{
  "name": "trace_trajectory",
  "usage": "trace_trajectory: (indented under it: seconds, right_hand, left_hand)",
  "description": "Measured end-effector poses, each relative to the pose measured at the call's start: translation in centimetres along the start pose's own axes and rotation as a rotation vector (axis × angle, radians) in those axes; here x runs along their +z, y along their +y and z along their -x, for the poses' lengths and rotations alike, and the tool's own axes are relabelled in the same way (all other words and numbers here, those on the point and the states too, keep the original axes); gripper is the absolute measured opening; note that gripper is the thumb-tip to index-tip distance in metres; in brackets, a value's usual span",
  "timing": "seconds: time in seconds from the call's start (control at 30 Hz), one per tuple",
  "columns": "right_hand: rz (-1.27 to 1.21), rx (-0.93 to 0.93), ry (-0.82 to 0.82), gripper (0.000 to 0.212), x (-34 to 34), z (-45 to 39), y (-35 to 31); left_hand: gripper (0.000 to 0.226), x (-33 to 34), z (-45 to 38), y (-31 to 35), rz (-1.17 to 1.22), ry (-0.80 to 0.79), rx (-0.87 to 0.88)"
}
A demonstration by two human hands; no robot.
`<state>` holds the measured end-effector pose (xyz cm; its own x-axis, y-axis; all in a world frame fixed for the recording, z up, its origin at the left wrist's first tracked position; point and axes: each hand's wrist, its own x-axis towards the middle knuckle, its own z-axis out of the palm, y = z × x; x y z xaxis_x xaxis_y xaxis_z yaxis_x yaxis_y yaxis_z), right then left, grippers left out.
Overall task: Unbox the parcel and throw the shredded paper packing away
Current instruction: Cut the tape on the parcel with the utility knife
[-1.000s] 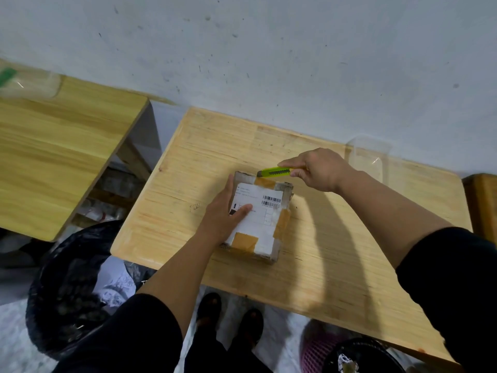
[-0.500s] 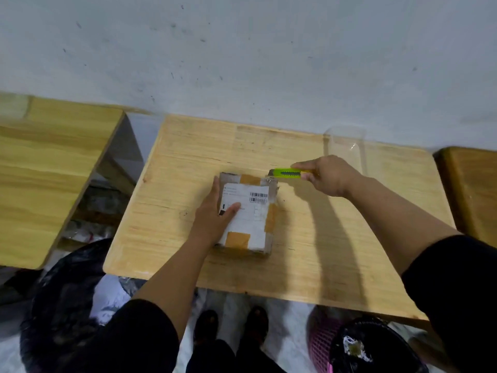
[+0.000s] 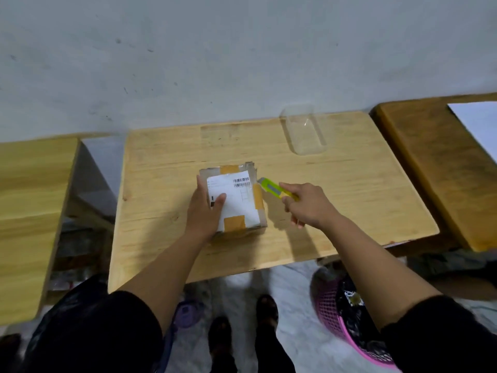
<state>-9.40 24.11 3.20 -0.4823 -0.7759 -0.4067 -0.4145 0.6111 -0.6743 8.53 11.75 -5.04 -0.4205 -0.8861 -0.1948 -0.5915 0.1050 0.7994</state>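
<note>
The taped cardboard parcel [image 3: 234, 200] lies flat and still sealed at the table's [image 3: 349, 184] middle, its white barcode label facing up.

Taped parcel [image 3: 236, 200] with white label flat on wooden worktop [image 3: 349, 184]; left hand [image 3: 205, 211] pressed on its left side, thumb across label. Right hand [image 3: 309, 204] gripping green cutter [image 3: 274, 188], tip at parcel's right edge. Clear tub [image 3: 305, 130] near wall; pink basket [image 3: 349, 324] on floor below

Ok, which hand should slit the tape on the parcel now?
Right. The right hand already grips the green utility knife, its tip at the parcel edge; the left hand presses the parcel down.
</note>
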Motion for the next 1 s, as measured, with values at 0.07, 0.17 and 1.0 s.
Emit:
trace_trajectory:
  seconds: [0.07,0.17,1.0]
  right_hand:
    - [0.002,-0.001,0.03,0.043,0.8,0.7,0.2]
    - [0.023,-0.009,0.092,0.041,1.4,1.5,0.2]
    - [0.04,-0.035,0.031,0.037,2.2,5.2,3.4]
  left_hand:
    - [0.074,0.1,0.2,-0.5,0.001,-0.01,0.065]
    - [0.08,0.4,0.4,-0.9,0.018,-0.026,0.077]
    - [0.081,1.0,1.1,-0.8,0.036,0.022,0.028]
